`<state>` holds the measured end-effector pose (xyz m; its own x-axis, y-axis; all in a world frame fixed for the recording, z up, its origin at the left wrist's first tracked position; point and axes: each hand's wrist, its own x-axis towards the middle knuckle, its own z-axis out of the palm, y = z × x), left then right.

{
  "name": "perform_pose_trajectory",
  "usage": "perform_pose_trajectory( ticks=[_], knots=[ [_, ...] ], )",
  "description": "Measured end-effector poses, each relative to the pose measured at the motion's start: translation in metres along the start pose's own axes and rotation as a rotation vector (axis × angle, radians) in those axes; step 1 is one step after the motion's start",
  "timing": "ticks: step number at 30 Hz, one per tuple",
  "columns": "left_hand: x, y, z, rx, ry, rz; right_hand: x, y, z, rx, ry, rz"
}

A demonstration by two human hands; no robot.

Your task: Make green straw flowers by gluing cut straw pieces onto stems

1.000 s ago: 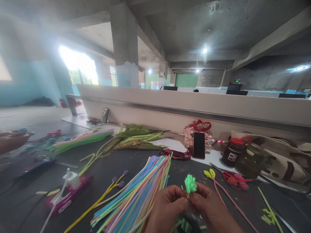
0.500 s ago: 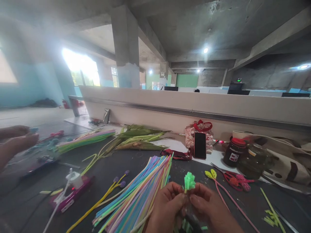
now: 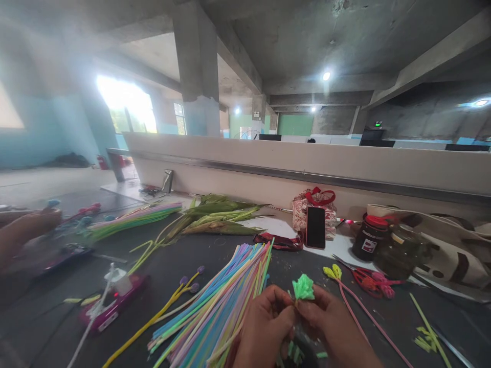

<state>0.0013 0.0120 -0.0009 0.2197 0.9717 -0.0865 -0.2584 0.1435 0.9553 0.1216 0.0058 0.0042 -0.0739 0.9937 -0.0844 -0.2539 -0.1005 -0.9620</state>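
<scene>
My left hand [image 3: 268,322] and my right hand [image 3: 326,317] meet at the bottom centre, fingers pinched together on the base of a light green pipe-cleaner tuft [image 3: 303,287]. The tuft stands up and fans out above the fingertips. Below the hands lie short green pieces [image 3: 295,352], partly hidden by them. A large bundle of pastel pipe cleaners [image 3: 222,301] spreads just left of my left hand. To the right of my right hand is a pink-stemmed piece with yellow loops [image 3: 333,272].
Red-handled scissors [image 3: 364,281], a black jar with red lid [image 3: 369,237], a glass jar [image 3: 401,250] and a phone [image 3: 315,227] are at right. Corn husks [image 3: 215,217] lie behind. Left are a purple power strip [image 3: 111,306] and another person's hand [image 3: 32,227].
The green tuft has spread wider and leans more to the right between my fingers. At the far left, the other person's hands have shifted slightly.
</scene>
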Motion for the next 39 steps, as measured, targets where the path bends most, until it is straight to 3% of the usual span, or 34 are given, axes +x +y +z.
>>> perform_pose_trajectory(
  ticks=[5,9,12,15,20,27,31,35,39],
  knots=[
    [0.002,-0.002,0.000,-0.028,0.008,0.023,-0.003,-0.005,0.004,0.004,0.028,0.003],
    [0.005,-0.002,-0.004,-0.076,0.024,0.024,-0.005,-0.008,0.004,0.006,-0.032,-0.054],
    [0.003,0.005,-0.007,-0.057,0.083,0.127,-0.009,-0.008,0.001,0.004,-0.043,-0.084],
    [-0.005,0.012,-0.007,-0.027,0.150,0.231,-0.014,-0.005,-0.007,-0.019,-0.041,0.001],
    [-0.017,0.018,0.002,-0.059,0.175,0.301,-0.021,0.000,-0.018,-0.131,-0.069,-0.012],
    [-0.014,0.011,0.007,-0.061,0.166,0.214,-0.019,-0.004,-0.007,-0.006,-0.135,-0.062],
    [-0.011,0.009,0.007,0.029,0.106,0.191,-0.018,-0.005,-0.018,0.006,-0.223,-0.142],
    [-0.013,0.011,0.008,0.270,0.056,0.179,-0.023,-0.025,-0.039,-0.283,-0.207,-0.184],
    [-0.017,0.016,0.009,0.448,0.033,0.180,-0.030,-0.046,-0.043,-0.618,-0.226,-0.158]
  ],
)
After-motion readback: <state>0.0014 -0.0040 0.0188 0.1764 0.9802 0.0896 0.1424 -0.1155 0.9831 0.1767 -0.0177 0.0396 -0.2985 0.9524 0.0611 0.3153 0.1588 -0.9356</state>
